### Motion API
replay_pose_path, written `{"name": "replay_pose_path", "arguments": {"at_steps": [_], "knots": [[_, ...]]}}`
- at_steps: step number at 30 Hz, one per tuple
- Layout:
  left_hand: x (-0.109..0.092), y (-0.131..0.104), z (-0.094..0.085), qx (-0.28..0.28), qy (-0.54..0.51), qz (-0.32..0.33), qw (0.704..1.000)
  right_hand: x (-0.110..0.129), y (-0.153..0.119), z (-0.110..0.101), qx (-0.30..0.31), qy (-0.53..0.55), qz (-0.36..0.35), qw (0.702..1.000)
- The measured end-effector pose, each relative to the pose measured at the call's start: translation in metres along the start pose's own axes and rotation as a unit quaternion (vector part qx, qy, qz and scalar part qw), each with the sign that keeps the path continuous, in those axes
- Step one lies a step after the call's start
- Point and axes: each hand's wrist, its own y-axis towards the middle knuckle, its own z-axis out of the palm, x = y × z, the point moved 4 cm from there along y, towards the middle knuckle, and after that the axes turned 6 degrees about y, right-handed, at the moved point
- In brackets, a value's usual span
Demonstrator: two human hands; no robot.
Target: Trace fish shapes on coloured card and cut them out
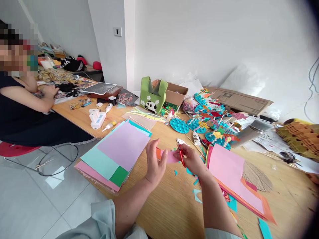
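Observation:
My left hand (156,166) pinches a small piece of pink paper (171,157) with an orange paper piece (159,153) against it, just above the table. In my right hand (193,161) is a pair of red-handled scissors (182,156), blades pointing up and away. Its fingertips are at the right end of the pink paper; whether they grip it too, I cannot tell. Blue and teal scraps (189,171) lie below. Stacked coloured sheets (124,139) are left of my hands, and cut pink sheets (226,166) are to the right.
Glue bottles (196,138), blue paper discs (178,125) with decorations, a green panda bag (153,96) and a cardboard box (176,93) stand farther back. Black scissors (287,157) and a tumbler (251,132) are at right. A person (27,96) sits working at the left.

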Motion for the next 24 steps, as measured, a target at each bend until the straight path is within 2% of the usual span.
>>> {"name": "replay_pose_path", "arguments": {"at_steps": [2,3,5,9,11,13,17,21,24], "knots": [[0.017,0.002,0.008,0.058,-0.047,-0.113,0.991,0.009,-0.002,-0.004,0.086,-0.031,-0.012,0.996],[0.022,0.000,0.013,0.087,-0.065,-0.147,0.983,0.012,-0.004,-0.005,0.120,-0.045,-0.014,0.992],[0.028,-0.007,0.022,0.133,-0.092,-0.186,0.969,0.016,-0.005,-0.007,0.148,-0.060,-0.016,0.987],[0.035,-0.016,0.033,0.158,-0.146,-0.246,0.945,0.014,-0.002,-0.011,0.114,0.037,0.020,0.993],[0.038,-0.014,0.032,0.146,-0.183,-0.280,0.931,0.010,0.001,-0.013,0.065,0.115,0.051,0.990],[0.040,-0.010,0.031,0.129,-0.221,-0.312,0.915,0.004,0.002,-0.012,0.049,0.155,0.083,0.983],[0.041,-0.004,0.027,0.101,-0.278,-0.356,0.886,-0.002,0.001,0.006,0.089,0.129,0.114,0.981],[0.040,-0.003,0.027,0.090,-0.311,-0.375,0.869,-0.002,0.004,0.022,0.047,0.123,0.093,0.987],[0.039,-0.006,0.028,0.077,-0.321,-0.379,0.865,-0.007,0.008,0.023,-0.005,0.122,0.080,0.989]]}}
